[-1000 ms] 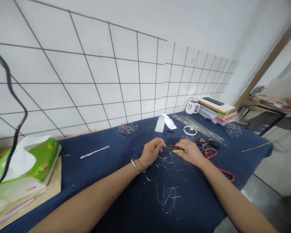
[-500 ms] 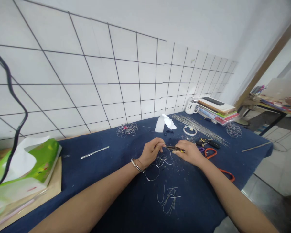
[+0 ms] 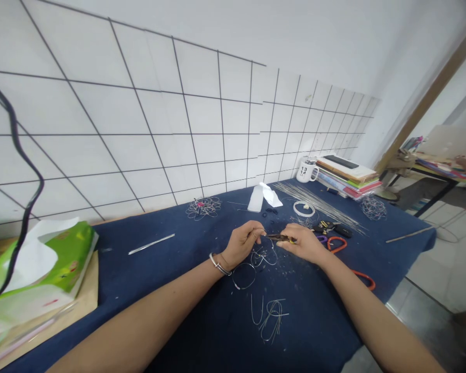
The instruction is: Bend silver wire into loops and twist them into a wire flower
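My right hand [image 3: 303, 244] is wrapped round a pair of pliers [image 3: 280, 238] with dark jaws and yellow on the handles. Their tips point left and meet the fingertips of my left hand [image 3: 245, 242], which is closed in a pinch on a thin wire; most of that wire is hidden by the fingers. Just below the hands are curved wire loops [image 3: 270, 261] with small beads. A round wire ring [image 3: 244, 288] with pinkish beads lies nearer me. Closer still are bent pieces of wire [image 3: 272, 322] on the dark blue cloth [image 3: 213, 331].
Behind the hands lie a white coil [image 3: 304, 209], long straight wires [image 3: 326, 207] and a wire tangle [image 3: 204, 207]. Orange-handled scissors [image 3: 337, 245] sit by my right wrist. A mug [image 3: 306, 170] and stacked books [image 3: 347, 176] stand back right; a tissue pack [image 3: 42, 264] is at left.
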Demonstrator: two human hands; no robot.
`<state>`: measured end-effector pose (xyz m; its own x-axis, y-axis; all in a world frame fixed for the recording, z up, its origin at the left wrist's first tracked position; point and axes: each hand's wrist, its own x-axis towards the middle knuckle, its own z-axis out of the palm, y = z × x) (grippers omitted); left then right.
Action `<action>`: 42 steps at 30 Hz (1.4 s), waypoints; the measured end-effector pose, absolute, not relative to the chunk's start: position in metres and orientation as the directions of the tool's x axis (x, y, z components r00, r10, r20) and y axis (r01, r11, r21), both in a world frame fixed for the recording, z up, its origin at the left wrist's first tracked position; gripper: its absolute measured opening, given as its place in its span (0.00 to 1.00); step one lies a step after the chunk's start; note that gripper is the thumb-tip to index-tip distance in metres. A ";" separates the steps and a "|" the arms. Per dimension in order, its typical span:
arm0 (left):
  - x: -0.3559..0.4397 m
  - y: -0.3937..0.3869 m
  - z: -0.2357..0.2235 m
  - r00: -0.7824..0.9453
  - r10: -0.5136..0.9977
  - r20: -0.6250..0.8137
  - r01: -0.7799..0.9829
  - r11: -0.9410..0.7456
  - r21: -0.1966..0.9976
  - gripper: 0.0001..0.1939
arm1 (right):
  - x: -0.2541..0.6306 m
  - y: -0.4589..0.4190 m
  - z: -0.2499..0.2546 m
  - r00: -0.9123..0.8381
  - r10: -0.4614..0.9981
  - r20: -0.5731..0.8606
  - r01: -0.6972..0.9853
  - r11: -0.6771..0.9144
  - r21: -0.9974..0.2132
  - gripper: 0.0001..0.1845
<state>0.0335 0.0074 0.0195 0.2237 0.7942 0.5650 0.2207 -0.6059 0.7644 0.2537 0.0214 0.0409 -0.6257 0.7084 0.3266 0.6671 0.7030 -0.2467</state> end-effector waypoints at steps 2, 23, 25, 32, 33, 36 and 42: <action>0.033 0.007 0.019 0.227 0.796 0.562 0.223 -0.604 0.765 0.10 | 0.254 0.021 0.041 -0.627 0.699 0.344 0.662 0.711 -0.236 0.14; 0.033 0.007 0.020 0.223 0.765 0.604 0.226 -0.644 0.731 0.09 | 0.256 0.021 0.041 -0.617 0.711 0.336 0.662 0.700 -0.267 0.13; 0.033 0.007 0.019 0.220 0.762 0.609 0.234 -0.647 0.725 0.09 | 0.256 0.020 0.041 -0.617 0.717 0.326 0.665 0.696 -0.272 0.13; 0.033 0.007 0.016 0.219 0.762 0.609 0.242 -0.647 0.723 0.09 | 0.256 0.018 0.044 -0.606 0.733 0.310 0.678 0.680 -0.281 0.14; 0.033 0.007 0.016 0.219 0.764 0.607 0.244 -0.645 0.724 0.09 | 0.256 0.017 0.045 -0.607 0.732 0.308 0.678 0.680 -0.280 0.14; 0.033 0.007 0.016 0.220 0.771 0.598 0.258 -0.637 0.726 0.09 | 0.255 0.016 0.046 -0.612 0.730 0.305 0.680 0.682 -0.269 0.15; 0.029 0.014 0.020 0.256 0.767 0.588 0.349 -0.640 0.684 0.09 | 0.258 0.018 0.044 -0.583 0.742 0.331 0.730 0.657 -0.188 0.13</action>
<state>0.0287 0.0141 0.0196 0.2560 0.7674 0.5879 0.3492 -0.6405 0.6840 0.2580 0.0182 0.0438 -0.5829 0.7422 0.3306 0.7301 0.6571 -0.1878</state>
